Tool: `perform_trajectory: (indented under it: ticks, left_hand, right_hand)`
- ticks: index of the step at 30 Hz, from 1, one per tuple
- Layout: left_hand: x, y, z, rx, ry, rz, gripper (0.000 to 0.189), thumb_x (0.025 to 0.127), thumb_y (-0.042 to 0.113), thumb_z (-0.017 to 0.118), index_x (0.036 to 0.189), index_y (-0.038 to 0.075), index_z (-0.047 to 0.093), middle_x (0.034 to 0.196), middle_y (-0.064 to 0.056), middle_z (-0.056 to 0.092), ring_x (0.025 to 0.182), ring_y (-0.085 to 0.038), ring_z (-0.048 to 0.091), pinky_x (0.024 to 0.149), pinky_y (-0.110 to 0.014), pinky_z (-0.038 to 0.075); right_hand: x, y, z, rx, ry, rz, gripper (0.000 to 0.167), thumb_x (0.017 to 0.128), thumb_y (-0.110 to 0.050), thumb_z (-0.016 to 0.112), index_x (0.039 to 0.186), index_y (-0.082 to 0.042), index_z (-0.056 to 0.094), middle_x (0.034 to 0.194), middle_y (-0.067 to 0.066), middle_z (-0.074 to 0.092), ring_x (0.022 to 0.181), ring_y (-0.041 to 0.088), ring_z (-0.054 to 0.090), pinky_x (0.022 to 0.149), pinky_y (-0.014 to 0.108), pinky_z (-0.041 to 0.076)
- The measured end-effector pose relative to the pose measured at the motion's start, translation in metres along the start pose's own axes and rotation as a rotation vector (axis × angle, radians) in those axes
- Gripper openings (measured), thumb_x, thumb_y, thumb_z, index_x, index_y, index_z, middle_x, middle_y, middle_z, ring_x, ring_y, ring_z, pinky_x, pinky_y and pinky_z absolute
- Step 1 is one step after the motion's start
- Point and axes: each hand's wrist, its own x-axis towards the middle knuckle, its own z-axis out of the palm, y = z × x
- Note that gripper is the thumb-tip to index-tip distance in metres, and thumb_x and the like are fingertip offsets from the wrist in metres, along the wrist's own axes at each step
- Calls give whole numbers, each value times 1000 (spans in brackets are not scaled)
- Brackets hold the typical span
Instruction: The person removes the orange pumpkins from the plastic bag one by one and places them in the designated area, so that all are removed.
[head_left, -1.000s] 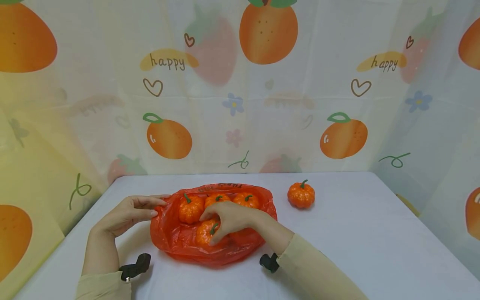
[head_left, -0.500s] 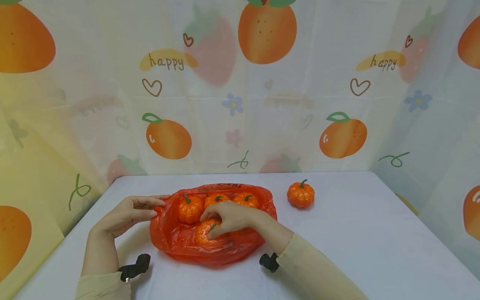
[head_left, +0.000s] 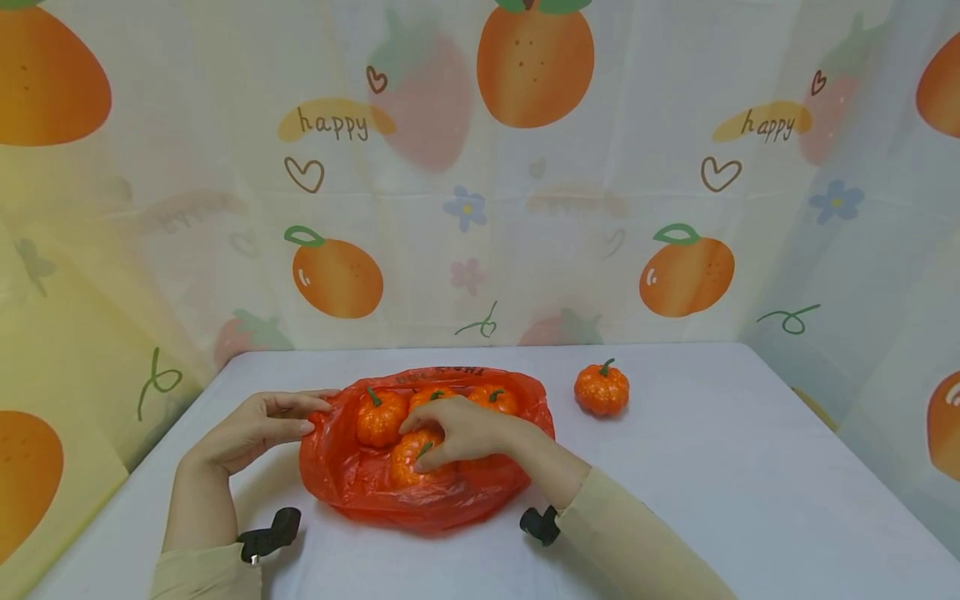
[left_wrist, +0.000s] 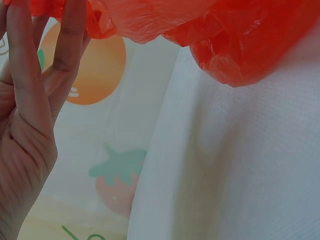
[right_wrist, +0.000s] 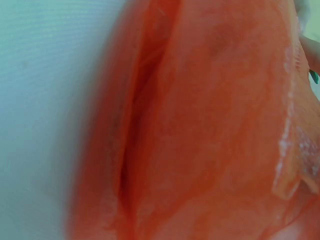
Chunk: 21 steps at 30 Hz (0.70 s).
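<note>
A red plastic bag (head_left: 360,487) lies on its base with its mouth spread wide. Several small orange pumpkins with green stems sit in it, such as the left one (head_left: 380,421) and the back right one (head_left: 495,398). My left hand (head_left: 255,429) pinches the bag's left rim between thumb and fingers; in the left wrist view this hand (left_wrist: 30,110) reaches up to the red film. Inside the bag my right hand (head_left: 468,429) grips the front pumpkin (head_left: 407,462), thumb near its stem. Red film (right_wrist: 215,115) fills most of the right wrist view and hides the fingers.
One more orange pumpkin (head_left: 602,390) stands on the white table (head_left: 712,467), to the right of the bag. Behind the table hangs a fruit-printed curtain (head_left: 525,250). Black wrist cameras, left (head_left: 272,536) and right (head_left: 539,526), stick out near the bag's front.
The front pumpkin in my right hand has shifted slightly back and left, and its stem has tilted. My left hand and the bag stay where they were.
</note>
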Motion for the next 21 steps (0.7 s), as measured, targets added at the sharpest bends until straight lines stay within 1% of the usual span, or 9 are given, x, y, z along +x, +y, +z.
perform_trajectory:
  ticks: [3, 6, 9, 12, 16, 21]
  left_hand:
    - [0, 0, 0, -4, 4, -6, 31, 96, 1, 53, 125, -3, 62, 134, 19, 62, 122, 6, 58, 93, -23, 55]
    - [0, 1, 0, -9, 1, -4, 31, 96, 0, 53, 126, -3, 62, 134, 19, 62, 122, 6, 59, 93, -23, 55]
    - [0, 0, 0, -12, -3, 0, 31, 96, 0, 53, 126, -4, 62, 134, 18, 62, 122, 5, 59, 93, -23, 55]
    - [0, 0, 0, -13, -4, 2, 31, 96, 0, 53, 126, -3, 62, 134, 18, 62, 122, 5, 59, 93, -23, 55]
    - [0, -1, -1, -14, -5, 2, 31, 96, 0, 53, 126, -3, 63, 135, 18, 62, 121, 4, 60, 93, -24, 55]
    - [0, -1, -1, -11, -3, 3, 31, 96, 0, 53, 126, -3, 62, 135, 18, 62, 121, 3, 61, 93, -24, 56]
  right_hand:
    - [-1, 0, -2, 11, 41, -15, 49, 87, -38, 74, 132, -25, 60, 131, -13, 62, 129, 10, 51, 110, 35, 45]
    - [-3, 1, -5, 50, 76, -12, 50, 86, -38, 74, 132, -25, 60, 130, -13, 62, 126, 9, 52, 108, 33, 46]
    - [-4, 1, -7, 80, 114, -1, 49, 86, -39, 75, 130, -26, 61, 128, -14, 63, 123, 9, 54, 103, 32, 49]
    - [-6, 1, -9, 107, 157, 12, 48, 85, -39, 75, 129, -27, 62, 128, -14, 63, 121, 13, 55, 100, 33, 51]
    - [-8, 3, -11, 146, 206, 37, 49, 84, -41, 76, 129, -27, 62, 129, -14, 63, 121, 17, 56, 98, 35, 52]
    - [-9, 8, -14, 222, 275, 63, 50, 82, -42, 77, 128, -29, 63, 128, -14, 64, 118, 16, 57, 95, 33, 53]
